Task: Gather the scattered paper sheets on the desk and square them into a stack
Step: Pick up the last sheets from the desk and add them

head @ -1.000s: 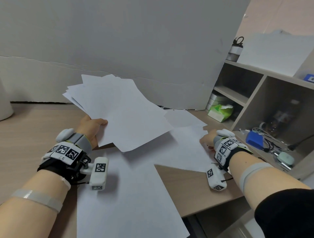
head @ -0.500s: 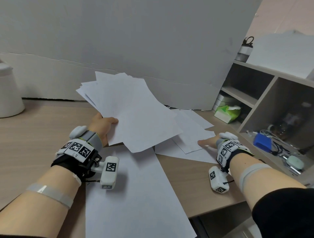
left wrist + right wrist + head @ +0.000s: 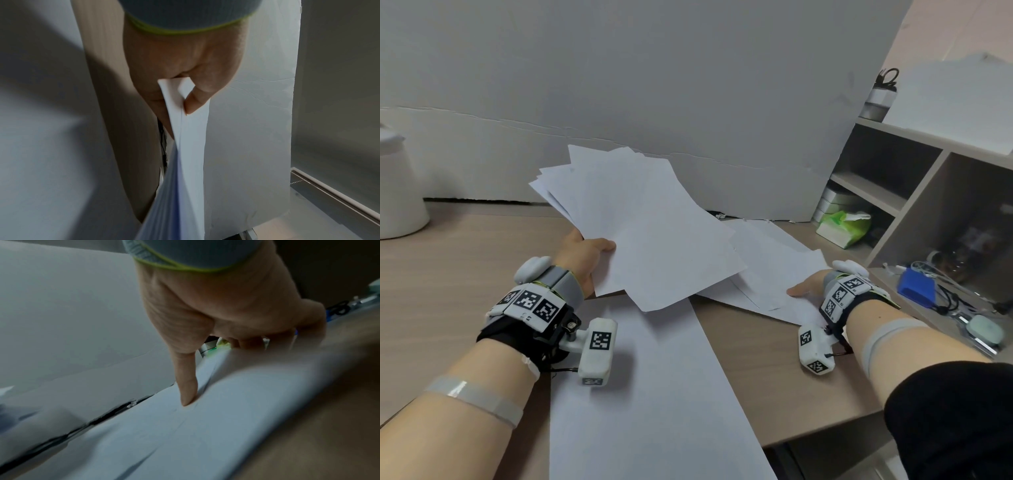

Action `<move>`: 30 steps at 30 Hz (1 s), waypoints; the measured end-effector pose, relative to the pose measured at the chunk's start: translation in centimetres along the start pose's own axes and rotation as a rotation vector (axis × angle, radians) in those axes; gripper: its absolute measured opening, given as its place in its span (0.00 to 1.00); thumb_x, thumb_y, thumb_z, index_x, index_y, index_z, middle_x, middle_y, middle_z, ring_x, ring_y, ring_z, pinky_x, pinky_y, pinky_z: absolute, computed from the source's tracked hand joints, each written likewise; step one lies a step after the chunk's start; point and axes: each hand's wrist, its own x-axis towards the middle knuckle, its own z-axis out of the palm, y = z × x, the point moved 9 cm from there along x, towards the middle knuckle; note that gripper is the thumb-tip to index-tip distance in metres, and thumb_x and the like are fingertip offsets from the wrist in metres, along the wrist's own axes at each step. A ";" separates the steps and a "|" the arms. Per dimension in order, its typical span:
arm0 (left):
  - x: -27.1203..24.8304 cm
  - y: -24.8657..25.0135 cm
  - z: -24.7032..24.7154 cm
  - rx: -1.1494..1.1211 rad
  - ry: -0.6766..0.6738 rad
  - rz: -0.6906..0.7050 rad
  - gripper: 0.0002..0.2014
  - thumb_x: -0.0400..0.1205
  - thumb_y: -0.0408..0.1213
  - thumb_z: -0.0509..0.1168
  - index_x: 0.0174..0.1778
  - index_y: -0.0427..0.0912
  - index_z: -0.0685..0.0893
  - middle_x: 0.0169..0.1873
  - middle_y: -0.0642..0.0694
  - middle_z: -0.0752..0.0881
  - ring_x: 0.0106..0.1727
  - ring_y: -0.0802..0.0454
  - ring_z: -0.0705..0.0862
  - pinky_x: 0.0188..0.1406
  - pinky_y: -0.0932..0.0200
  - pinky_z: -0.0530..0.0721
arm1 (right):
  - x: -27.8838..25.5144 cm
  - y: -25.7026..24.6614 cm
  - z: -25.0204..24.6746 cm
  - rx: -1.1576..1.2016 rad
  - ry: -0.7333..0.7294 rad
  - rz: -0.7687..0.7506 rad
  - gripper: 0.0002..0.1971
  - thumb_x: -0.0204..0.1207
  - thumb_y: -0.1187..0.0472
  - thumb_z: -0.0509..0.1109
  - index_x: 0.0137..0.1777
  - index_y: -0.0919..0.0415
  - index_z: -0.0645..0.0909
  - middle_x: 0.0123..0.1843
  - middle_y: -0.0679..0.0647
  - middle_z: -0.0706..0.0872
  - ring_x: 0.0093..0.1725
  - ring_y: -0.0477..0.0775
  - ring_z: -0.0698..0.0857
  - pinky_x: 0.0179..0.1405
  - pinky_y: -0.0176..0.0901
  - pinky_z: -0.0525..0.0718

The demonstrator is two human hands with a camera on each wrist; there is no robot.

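Head view | step: gathering | left hand (image 3: 582, 255) pinches fanned sheet bundle (image 3: 640, 226) | right hand (image 3: 806, 286) flat, thumb pressing loose sheets (image 3: 767, 263) on surface (image 3: 743, 346) | next: lift these, add to bundle

Matt white paper sheets (image 3: 640, 233) lie over a smooth, pale wood-grain desk (image 3: 458, 260), backed by a creased matt grey board (image 3: 654, 85) and wood-look shelving (image 3: 914, 192).

Bare desk (image 3: 465, 274) is left open at the left. Passage rearward is blocked by the grey board (image 3: 654, 85), rightward by the shelf unit (image 3: 914, 209).
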 end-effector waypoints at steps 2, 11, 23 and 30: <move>0.1 -0.1 0.0 0.009 -0.003 0.003 0.20 0.79 0.19 0.65 0.62 0.43 0.80 0.58 0.38 0.87 0.57 0.33 0.87 0.53 0.40 0.86 | 0.1 0.6 0.3 -0.007 -0.035 0.110 0.33 0.80 0.52 0.72 0.79 0.68 0.68 0.78 0.61 0.73 0.77 0.59 0.72 0.65 0.42 0.70; 0.3 -0.6 -0.3 0.024 0.000 -0.016 0.20 0.78 0.20 0.66 0.62 0.44 0.81 0.58 0.38 0.88 0.57 0.33 0.87 0.54 0.35 0.87 | 2.9 0.6 -0.9 0.084 0.011 -0.031 0.04 0.76 0.67 0.72 0.48 0.64 0.81 0.51 0.61 0.81 0.47 0.58 0.79 0.54 0.46 0.83; 0.1 -0.8 0.5 0.018 -0.030 -0.024 0.20 0.80 0.18 0.64 0.61 0.46 0.80 0.52 0.42 0.88 0.49 0.38 0.87 0.43 0.46 0.87 | 3.8 1.8 -3.0 0.356 0.076 -0.077 0.24 0.75 0.63 0.74 0.71 0.68 0.79 0.62 0.64 0.83 0.52 0.55 0.76 0.38 0.41 0.78; -0.7 -1.1 0.9 0.026 -0.030 -0.070 0.19 0.79 0.19 0.65 0.65 0.38 0.79 0.55 0.35 0.87 0.50 0.33 0.87 0.46 0.38 0.88 | 1.4 0.9 -6.2 0.720 0.216 -0.118 0.26 0.72 0.60 0.72 0.71 0.66 0.79 0.70 0.63 0.83 0.60 0.63 0.85 0.52 0.51 0.86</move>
